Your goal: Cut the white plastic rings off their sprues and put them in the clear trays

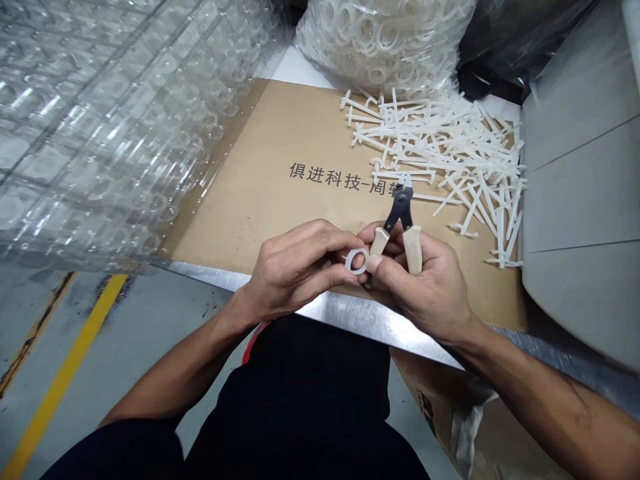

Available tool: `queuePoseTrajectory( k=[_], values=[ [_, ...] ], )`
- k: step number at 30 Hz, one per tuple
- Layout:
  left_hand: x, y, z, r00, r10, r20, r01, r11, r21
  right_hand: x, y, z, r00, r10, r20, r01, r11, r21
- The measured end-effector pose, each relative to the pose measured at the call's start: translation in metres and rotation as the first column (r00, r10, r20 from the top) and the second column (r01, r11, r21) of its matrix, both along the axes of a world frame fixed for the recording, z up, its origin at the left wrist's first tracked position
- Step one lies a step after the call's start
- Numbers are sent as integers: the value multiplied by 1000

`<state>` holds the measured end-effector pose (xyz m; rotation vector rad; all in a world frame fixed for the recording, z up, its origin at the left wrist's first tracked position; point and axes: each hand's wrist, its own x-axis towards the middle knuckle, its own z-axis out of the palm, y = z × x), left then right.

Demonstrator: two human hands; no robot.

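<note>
Ring (349, 263) of smooth, milky-white plastic

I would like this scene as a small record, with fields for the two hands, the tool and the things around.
Left hand: pinches the white ring
Right hand: holds the cutters, thumb at the ring
Cutters: tips pointing away from the person, handles apart
Cardboard: under the white sticks, printed
Left side: clear trays
Behind: bagged rings

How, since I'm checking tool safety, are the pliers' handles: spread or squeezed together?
Spread: the cream handles stand apart, a gap between them. Blade tips: cannot tell.
</note>
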<state>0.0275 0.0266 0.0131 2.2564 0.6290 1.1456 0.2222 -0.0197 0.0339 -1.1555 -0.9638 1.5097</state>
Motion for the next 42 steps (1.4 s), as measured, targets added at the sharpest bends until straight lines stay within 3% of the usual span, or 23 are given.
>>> queuePoseTrajectory(
  k=[13, 21, 24, 29, 37, 42],
  values=[
    [0, 0, 0, 1000, 20, -1, -20, 1000, -5, 1, 0, 0, 1000, -10, 10, 9, 998, 60],
    [0, 0, -1, 996, -8, 83, 11, 999, -36, 5, 0, -10, 966, 61, -250, -58, 998, 20],
    [0, 1, -1, 994, -18, 105, 22, 999, -36, 5, 1, -12, 958, 73, -277, -75, 997, 2],
    [1, 1, -1, 995, 8, 101, -7, 1000, -13, 3, 0, -9, 962, 54, -266, -71, 996, -55],
    [2, 0, -3, 994, 25, 107, -37, 993, 112, 3, 0, -12, 962, 61, -265, -74, 996, -39],
    [4, -2, -2, 1000, 4, 31, -9, 988, 155, 3, 1, -9, 960, 59, -275, -75, 996, -48]
  ],
)
